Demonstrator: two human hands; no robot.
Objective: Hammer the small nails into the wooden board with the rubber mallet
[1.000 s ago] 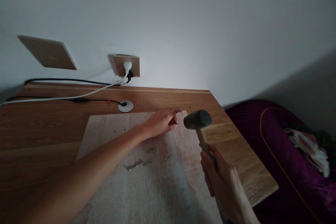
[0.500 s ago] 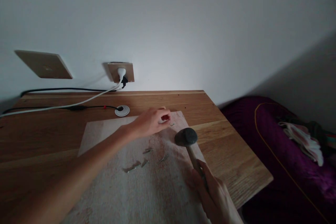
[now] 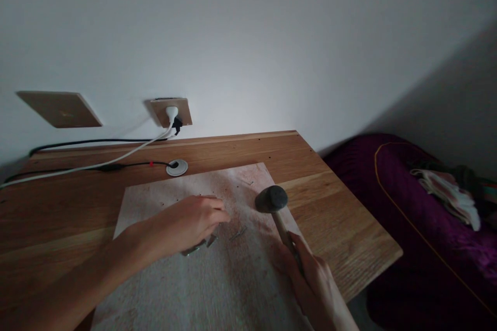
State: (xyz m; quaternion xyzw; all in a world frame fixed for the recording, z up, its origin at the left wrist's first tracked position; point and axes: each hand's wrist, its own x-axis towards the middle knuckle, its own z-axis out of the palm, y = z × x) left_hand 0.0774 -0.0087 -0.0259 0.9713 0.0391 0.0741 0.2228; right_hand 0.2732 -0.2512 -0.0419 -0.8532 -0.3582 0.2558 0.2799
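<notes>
The left hand (image 3: 209, 217) is low over the pale board (image 3: 217, 284), fingers bent close together; its fingertips are hidden, so whether they pinch anything I cannot tell. Part of the cluster of nails (image 3: 192, 250) disappears under it. The right hand (image 3: 310, 279) is closed round the handle of the mallet (image 3: 272, 199), whose dark head is over the board's right side — touching or just above, it is hard to say. The handle's lower end is lost behind the palm, and both forearms run out of frame.

Another thin nail or two (image 3: 238, 234) lie between the hands, and a small one (image 3: 249, 182) is near the far right corner. The board sits on a wood-grained bench (image 3: 334, 212) against a pale wall (image 3: 248, 51). Cords (image 3: 116, 159) cross by a socket (image 3: 185, 108); the wall plate (image 3: 58, 108) bears a faint mark, too dim to read. At right, purple fabric (image 3: 349, 176) carries a crumpled cloth (image 3: 450, 196) — its far side in shadow.
</notes>
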